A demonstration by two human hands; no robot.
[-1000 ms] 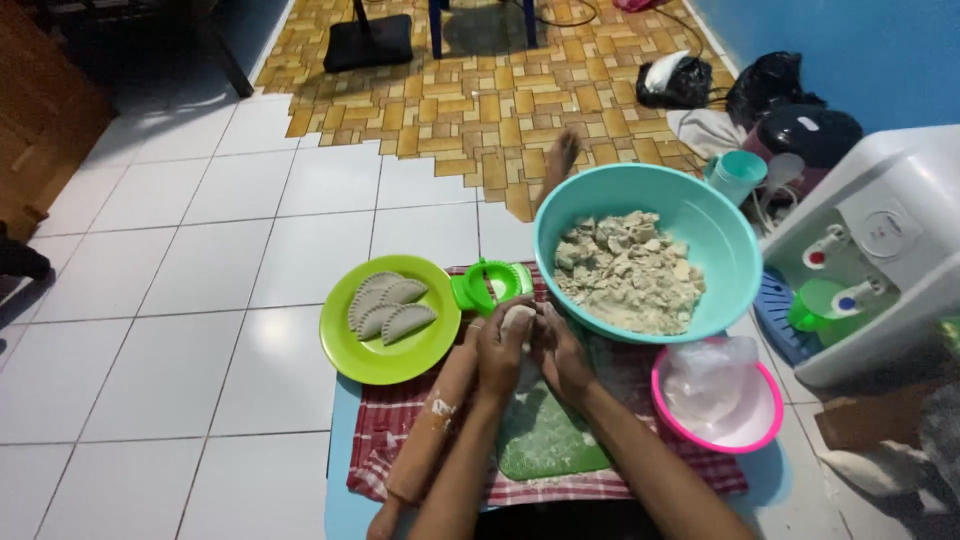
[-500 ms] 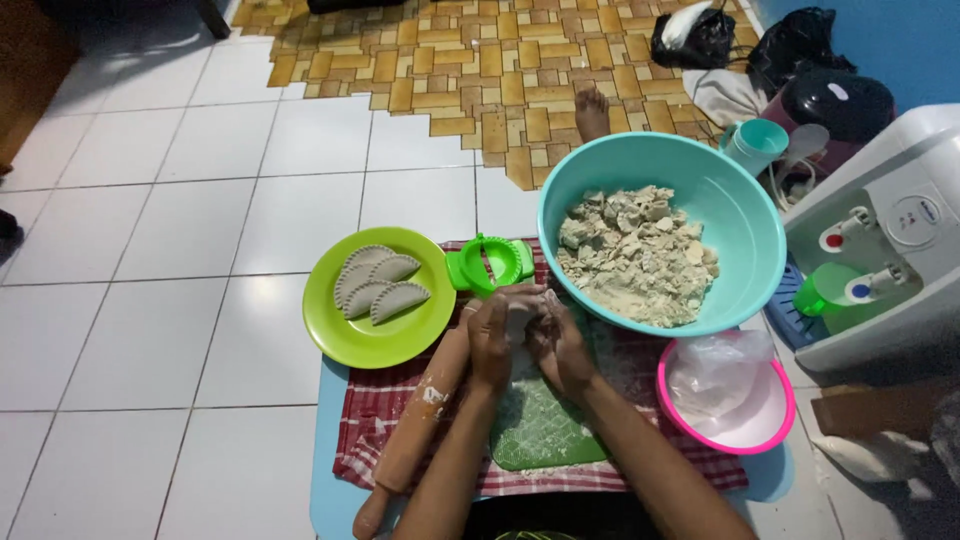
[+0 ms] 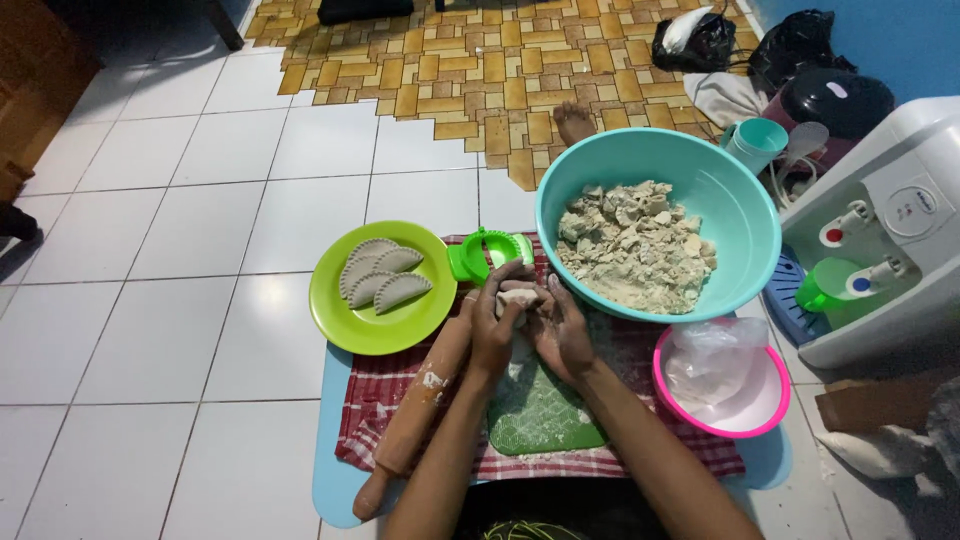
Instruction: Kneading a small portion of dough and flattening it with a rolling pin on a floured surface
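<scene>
Head camera, looking down: both hands meet over a red checked cloth (image 3: 660, 435) spread on the floor, just in front of the big teal bowl (image 3: 745, 215). The left hand (image 3: 493, 325) and the right hand (image 3: 560, 335) are cupped together around a small pale lump of dough (image 3: 517, 298), fingers curled against it from either side, so each hand is closed on the dough rather than spread flat. The dough sits at the near left edge of the teal bowl, close to its rim but not touching it.

Inside the teal bowl lies a heap of crumbly beige filling (image 3: 632, 245). Left of the bowl, almost against it, stands a green hinged dumpling press (image 3: 490, 253), lying open. Further left of the bowl is a lime green plate (image 3: 345, 325) carrying three folded, crimped half-moon pastries (image 3: 385, 277). A wooden rolling pin (image 3: 420, 405), dusted with flour, lies slanted on the cloth, below and left of the bowl, beside the left forearm. Under the wrists a floured green mat (image 3: 540, 420) rests on the cloth. Just below the bowl's right side sits a pink bowl (image 3: 775, 415) holding a crumpled clear plastic bag (image 3: 715, 355).
</scene>
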